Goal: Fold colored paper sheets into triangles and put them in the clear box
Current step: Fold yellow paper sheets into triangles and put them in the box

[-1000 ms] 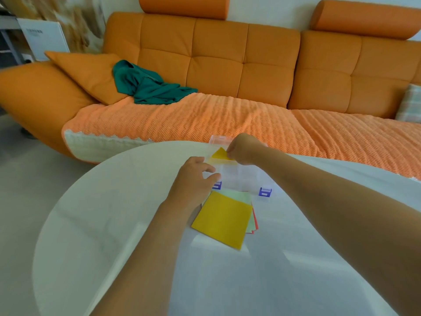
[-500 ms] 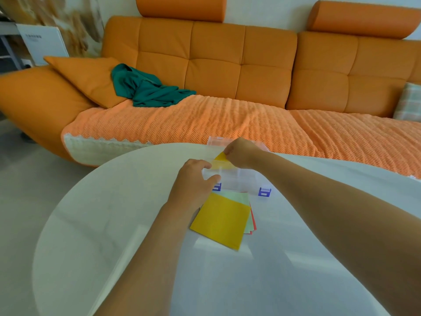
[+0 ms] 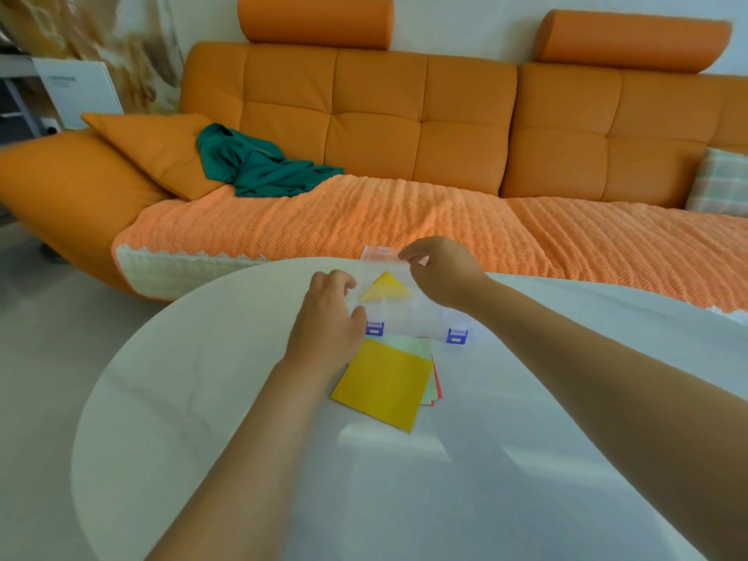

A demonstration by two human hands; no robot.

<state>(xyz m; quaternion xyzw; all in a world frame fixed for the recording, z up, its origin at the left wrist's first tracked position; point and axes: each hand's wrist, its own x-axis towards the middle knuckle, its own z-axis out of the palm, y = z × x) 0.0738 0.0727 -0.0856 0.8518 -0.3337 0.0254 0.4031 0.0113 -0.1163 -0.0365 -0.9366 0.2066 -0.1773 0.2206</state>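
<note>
now the clear box (image 3: pixel 419 317) is sitting near the far edge of the round white table (image 3: pixel 202 398), just above the middle of the frame, with its lid (image 3: pixel 378 253) standing open at the back. a yellow triangle (image 3: pixel 385 287) is lying flat inside the box, in its far half, its point aiming toward the sofa (image 3: pixel 364 115), apart from both hands. the left hand (image 3: pixel 328 321) is gripping the box's left end: its fingers are curling over the left wall and the thumb is pressing at the near corner, right beside the left latch (image 3: pixel 374 328); the right latch (image 3: pixel 456 336), blue like the first, is hanging at the near right corner. the right hand (image 3: pixel 443 273) is hovering over the box's far right corner, fingers bent and tips drawn close together at the lid's edge; whether they are pinching the lid or only touching it i cannot tell. just below the box a stack of square sheets is lying on the table, a yellow sheet (image 3: pixel 384 382) on top and tilted, with a pale green sheet (image 3: pixel 409 346) and a red edge (image 3: pixel 436 378) peeking out along its upper and right sides; the left wrist is covering the stack's upper left corner. behind, the orange sofa is filling the upper frame, a green cloth (image 3: pixel 259 168) crumpling against an orange cushion (image 3: pixel 158 147) at upper left and a plaid pillow (image 3: pixel 716 182) showing at the right edge.
</note>
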